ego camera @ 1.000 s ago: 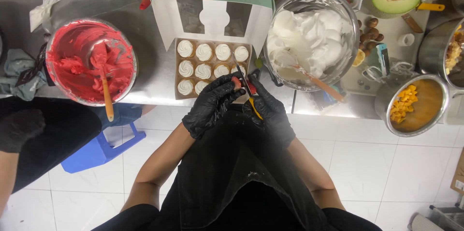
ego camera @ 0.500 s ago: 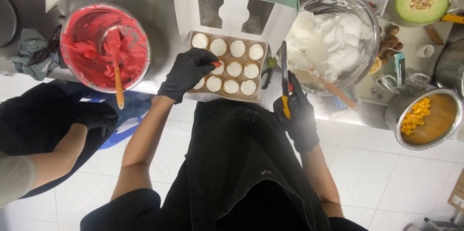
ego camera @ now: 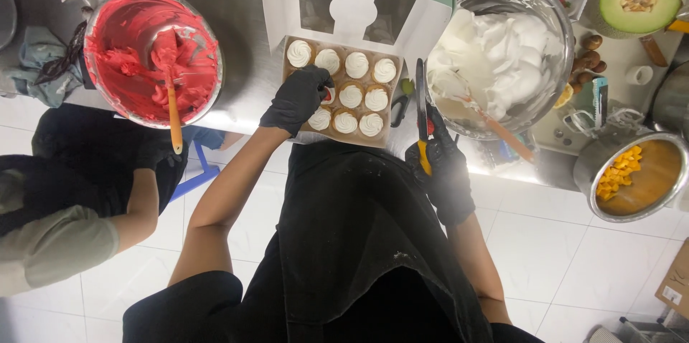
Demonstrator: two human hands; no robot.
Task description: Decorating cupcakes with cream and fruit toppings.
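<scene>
Gloved hands over a box of cream-topped cupcakes [ego camera: 349, 92]

The cupcakes sit in an open white box [ego camera: 357, 9] at twelve o'clock. The left hand [ego camera: 297, 98] pinches something small and red over them; the right hand [ego camera: 439, 163], at three o'clock, grips scissors [ego camera: 421, 115], blades closed, beside the bowl of white cream [ego camera: 500, 56].

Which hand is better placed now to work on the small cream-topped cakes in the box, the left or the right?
The left hand, probably. It is already over the box of small cakes, touching the left column. The right hand is outside the box, at the counter edge, and holds scissors, so it is not free.
</scene>
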